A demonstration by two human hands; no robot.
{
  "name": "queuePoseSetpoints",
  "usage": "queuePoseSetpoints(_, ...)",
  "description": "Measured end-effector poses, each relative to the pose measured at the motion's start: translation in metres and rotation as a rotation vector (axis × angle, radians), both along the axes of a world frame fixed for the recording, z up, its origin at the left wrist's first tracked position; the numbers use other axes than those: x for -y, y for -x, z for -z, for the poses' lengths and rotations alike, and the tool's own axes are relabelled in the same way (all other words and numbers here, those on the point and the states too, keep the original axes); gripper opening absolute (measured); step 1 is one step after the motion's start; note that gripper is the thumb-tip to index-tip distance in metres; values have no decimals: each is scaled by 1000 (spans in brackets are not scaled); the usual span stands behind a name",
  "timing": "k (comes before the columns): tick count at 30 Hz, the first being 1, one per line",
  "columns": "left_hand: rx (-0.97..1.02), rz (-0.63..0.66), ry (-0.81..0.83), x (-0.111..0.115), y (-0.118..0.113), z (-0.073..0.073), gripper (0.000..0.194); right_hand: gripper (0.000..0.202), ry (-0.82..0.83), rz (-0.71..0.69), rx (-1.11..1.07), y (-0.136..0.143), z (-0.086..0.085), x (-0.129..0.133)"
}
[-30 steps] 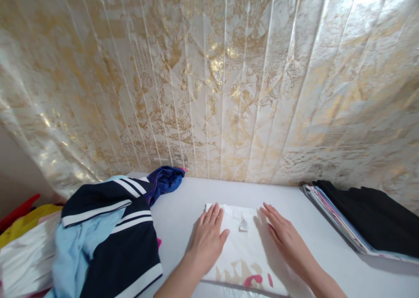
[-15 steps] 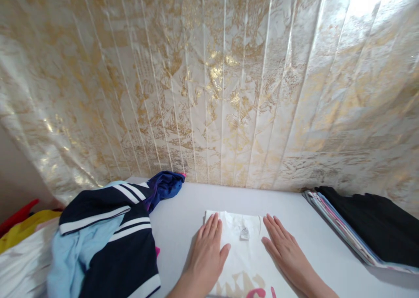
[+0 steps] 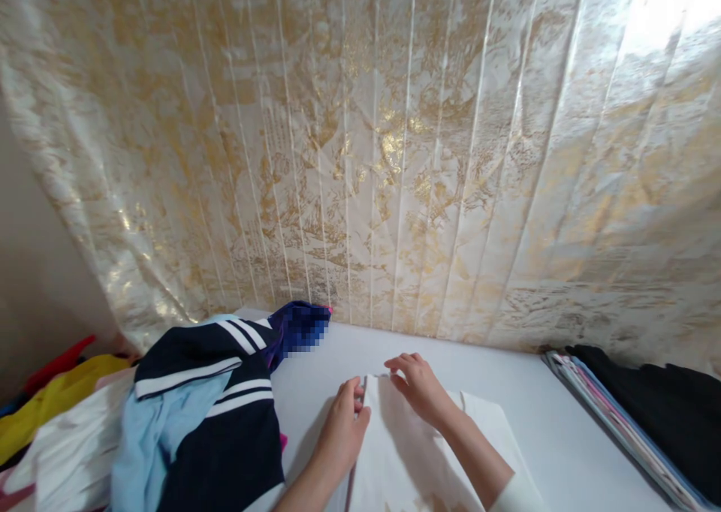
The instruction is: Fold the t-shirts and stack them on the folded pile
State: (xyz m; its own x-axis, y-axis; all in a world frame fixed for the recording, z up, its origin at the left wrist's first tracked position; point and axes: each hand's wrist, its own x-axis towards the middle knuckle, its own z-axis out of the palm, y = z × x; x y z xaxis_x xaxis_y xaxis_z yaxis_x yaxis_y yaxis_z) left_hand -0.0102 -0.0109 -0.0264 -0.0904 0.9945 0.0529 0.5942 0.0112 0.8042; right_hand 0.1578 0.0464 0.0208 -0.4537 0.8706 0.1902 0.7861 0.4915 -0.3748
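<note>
A white T-shirt (image 3: 417,452) lies partly folded on the white table, its near end cut off by the bottom of the view. A small beige patch of print shows low on it. My left hand (image 3: 346,414) is at the shirt's left edge, fingers loosely bent and thumb apart from them. Over the far left part of the shirt is my right hand (image 3: 420,388), reaching across from the right with fingers and thumb apart. Neither hand shows cloth between its fingers. The collar label is out of sight.
A loose heap of clothes sits on the left, with a navy garment with white stripes (image 3: 225,444), a light blue one (image 3: 135,452) and a yellow one (image 3: 73,384). A folded stack topped with black cloth (image 3: 665,414) is on the right. Behind hangs a gold-patterned curtain (image 3: 366,159).
Both hands have left their flat pose on the shirt. My right hand has crossed leftward over it. The collar label and pink print no longer show, and the view has turned slightly left.
</note>
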Motion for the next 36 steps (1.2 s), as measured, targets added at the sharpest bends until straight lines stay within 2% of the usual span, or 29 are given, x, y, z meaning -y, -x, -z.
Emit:
queuePoseSetpoints(3, 39, -8, 21, -8, 0, 1, 43, 19, 52, -18, 28, 17, 5, -11)
queuePoseSetpoints(7, 72, 4, 29, -15, 1, -2, 38, 18, 112, -31, 30, 14, 9, -16)
queuePoseSetpoints(9, 83, 31, 32, -15, 0, -5, 33, 18, 150, -66, -43, 8, 8, -16)
queuePoseSetpoints(13, 97, 97, 34, -13, -2, -13, 17, 19, 273, -226, -264, -1, 5, -17)
queuePoseSetpoints(16, 96, 105, 46, -15, -2, -15, 10, 24, 331, -286, -328, -2, 4, -17)
queuePoseSetpoints(21, 79, 82, 88, -16, 3, -12, 8, 33, 433, -242, -334, 2, 1, -16)
queuePoseSetpoints(26, 47, 117, 123, 1, 9, -20, 2, 31, 338, -113, -274, 12, 8, -15)
queuePoseSetpoints(31, -20, 146, 205, 20, 12, -31, 18, 24, 292, -47, -222, 24, 15, -11)
queuePoseSetpoints(36, -74, 118, 231, 31, 14, -20, 31, 16, 310, -104, -219, 24, 13, -10)
